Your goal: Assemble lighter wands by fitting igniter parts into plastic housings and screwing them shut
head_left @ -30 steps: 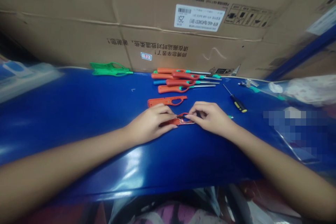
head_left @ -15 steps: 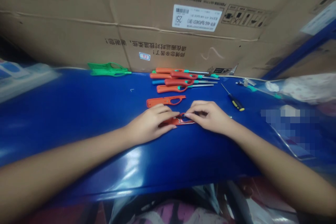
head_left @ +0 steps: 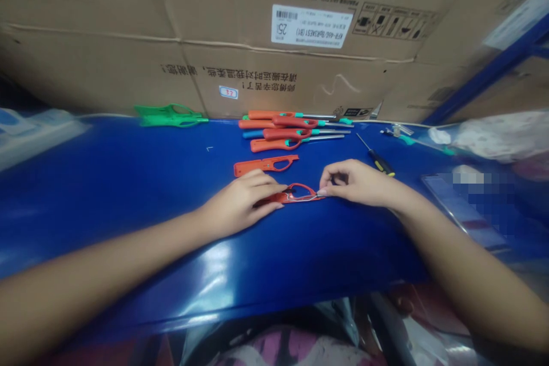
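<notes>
An opened red-orange lighter casing lies on the blue table in front of me, its trigger loop toward the right. My left hand is closed around its handle end, thumb below and fingers above, hiding most of that part. A thin pale wire runs along the casing's lower edge. At the nose end, my right hand pinches the wire's end between thumb and forefinger; the tip itself is too small to make out. Just beyond my left hand rests the other casing half, hollow side up.
Several assembled lighters lie piled at the back. A green casing is to their left, a yellow-black screwdriver to their right. The cardboard stands behind the table. A phone-like flat object and plastic bags lie right.
My right hand has moved right along the casing, from the trigger loop to the nose end, uncovering the loop. My left hand keeps its hold. The view has shifted slightly.
</notes>
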A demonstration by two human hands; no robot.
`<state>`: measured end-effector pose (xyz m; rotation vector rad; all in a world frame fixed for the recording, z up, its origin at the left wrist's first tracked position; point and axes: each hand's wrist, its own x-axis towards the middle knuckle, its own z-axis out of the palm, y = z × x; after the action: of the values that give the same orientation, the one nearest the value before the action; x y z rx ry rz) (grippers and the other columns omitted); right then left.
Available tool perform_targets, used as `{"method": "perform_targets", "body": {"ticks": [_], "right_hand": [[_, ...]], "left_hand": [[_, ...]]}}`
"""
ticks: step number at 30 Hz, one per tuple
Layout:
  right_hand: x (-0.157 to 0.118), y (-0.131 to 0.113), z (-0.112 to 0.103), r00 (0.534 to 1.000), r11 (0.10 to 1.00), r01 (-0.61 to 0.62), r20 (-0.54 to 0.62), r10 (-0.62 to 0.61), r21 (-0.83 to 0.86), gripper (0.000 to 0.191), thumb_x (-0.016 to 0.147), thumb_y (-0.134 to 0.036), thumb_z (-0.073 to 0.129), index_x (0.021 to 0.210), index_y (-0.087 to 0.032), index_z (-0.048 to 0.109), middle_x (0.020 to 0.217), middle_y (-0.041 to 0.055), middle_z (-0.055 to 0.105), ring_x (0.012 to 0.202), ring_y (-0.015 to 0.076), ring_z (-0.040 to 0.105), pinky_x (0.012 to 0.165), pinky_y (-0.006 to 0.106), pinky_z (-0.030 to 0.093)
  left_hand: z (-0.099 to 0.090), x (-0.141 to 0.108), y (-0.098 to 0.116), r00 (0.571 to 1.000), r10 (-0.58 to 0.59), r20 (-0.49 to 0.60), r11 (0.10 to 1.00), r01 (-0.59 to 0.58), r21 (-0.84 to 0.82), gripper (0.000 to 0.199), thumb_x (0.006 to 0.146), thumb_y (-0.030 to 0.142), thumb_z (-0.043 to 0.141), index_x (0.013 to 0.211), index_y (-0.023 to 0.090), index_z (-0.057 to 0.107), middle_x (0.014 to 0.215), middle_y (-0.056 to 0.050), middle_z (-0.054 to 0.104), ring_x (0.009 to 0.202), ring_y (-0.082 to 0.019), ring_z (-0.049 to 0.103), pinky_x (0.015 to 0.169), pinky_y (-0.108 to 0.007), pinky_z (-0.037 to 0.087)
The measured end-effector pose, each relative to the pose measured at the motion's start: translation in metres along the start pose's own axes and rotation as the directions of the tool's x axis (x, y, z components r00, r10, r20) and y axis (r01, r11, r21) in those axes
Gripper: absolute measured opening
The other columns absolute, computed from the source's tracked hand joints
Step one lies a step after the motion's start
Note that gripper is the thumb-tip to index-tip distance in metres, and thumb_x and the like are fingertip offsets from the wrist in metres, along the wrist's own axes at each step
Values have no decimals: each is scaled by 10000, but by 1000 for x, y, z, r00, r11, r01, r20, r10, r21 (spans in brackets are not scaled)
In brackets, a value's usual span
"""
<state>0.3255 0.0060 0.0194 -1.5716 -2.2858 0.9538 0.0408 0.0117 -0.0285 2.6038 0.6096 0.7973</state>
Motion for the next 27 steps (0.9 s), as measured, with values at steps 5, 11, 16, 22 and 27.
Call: {"method": "perform_targets", "body": {"ticks": [5,11,16,22,27], "right_hand": [[7,-1,-1,996,996,-71,59,68,52,261,750,-411,741,727,-170,643,572,-55,493,547,94,401,538,238,305],[8,2,-2,997,982,-66,46,58,176,374,684,-491,798,757,-151,661,618,-47,536,560,88,411,538,231,321],[9,10,-13,986,1000,20,-165,-20,-1,323,842,-475,668,880,-159,722,758,12,673,638,119,522,617,248,409],[11,59,-83,720,873,-458,-647,252,-170,270,912,-208,571,1147,-142,686,1185,140,670,1102,248,603,985,348,435],[8,111,-126,543,688,-721,-689,481,-87,381,908,-250,664,1271,-148,618,1373,199,537,1232,330,553,1021,488,464]], "left_hand": [[0,1,-2,1000,-1,-4,1000,0,-22,260,958,263,641,1195,174,702,1067,-101,732,960,-206,666,870,-349,553],[-2,2,1,1000,-27,1,1000,27,2,261,968,284,623,1193,185,711,1024,-92,720,923,-199,669,852,-349,559],[-2,2,2,1000,-27,15,999,27,28,297,977,252,584,1254,193,675,1061,-97,695,975,-209,661,886,-360,558],[-3,1,3,999,-37,29,999,37,19,329,973,250,562,1285,198,651,1109,-101,679,1027,-223,656,917,-377,560],[-4,0,4,999,-22,32,1000,21,15,323,975,241,552,1279,197,650,1115,-104,680,1028,-222,653,922,-376,556]]}}
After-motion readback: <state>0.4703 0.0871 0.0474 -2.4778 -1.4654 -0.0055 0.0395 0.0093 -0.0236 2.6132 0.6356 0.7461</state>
